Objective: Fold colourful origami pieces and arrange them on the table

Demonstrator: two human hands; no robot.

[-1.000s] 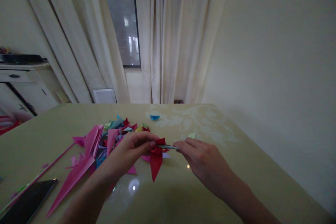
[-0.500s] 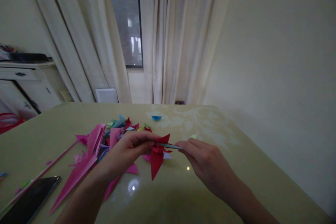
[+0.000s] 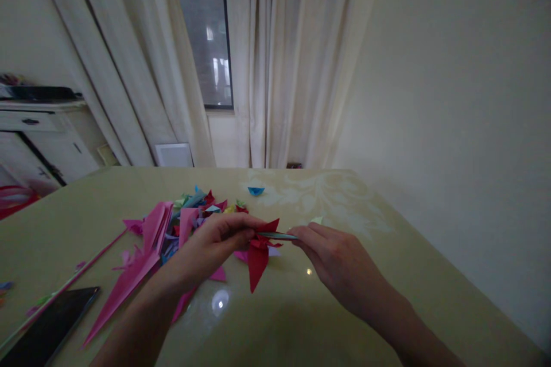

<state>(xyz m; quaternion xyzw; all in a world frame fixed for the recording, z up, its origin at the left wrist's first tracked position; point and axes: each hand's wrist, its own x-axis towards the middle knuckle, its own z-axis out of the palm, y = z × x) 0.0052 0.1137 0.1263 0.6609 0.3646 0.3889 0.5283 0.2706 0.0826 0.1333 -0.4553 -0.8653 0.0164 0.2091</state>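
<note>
My left hand [image 3: 210, 243] pinches a folded red paper figure [image 3: 259, 257] just above the glossy table [image 3: 301, 309]; its long point hangs down. My right hand [image 3: 331, 258] pinches the end of a thin green stick [image 3: 278, 235] that runs into the red figure. Both hands are closed in a pinch and face each other over the table's middle. Behind my left hand lies a heap of coloured folded papers [image 3: 189, 215], pink, red, teal and green.
A large pink folded paper [image 3: 129, 275] and a long pink strip [image 3: 64, 287] lie at left. A dark phone [image 3: 47, 324] rests at the near left corner. A small blue paper boat [image 3: 256, 190] sits farther back. Curtains, a window and a white cabinet [image 3: 38, 137] stand behind.
The hands hold the same grip. The red figure's upper tip has turned up a little and the view has shifted slightly.
</note>
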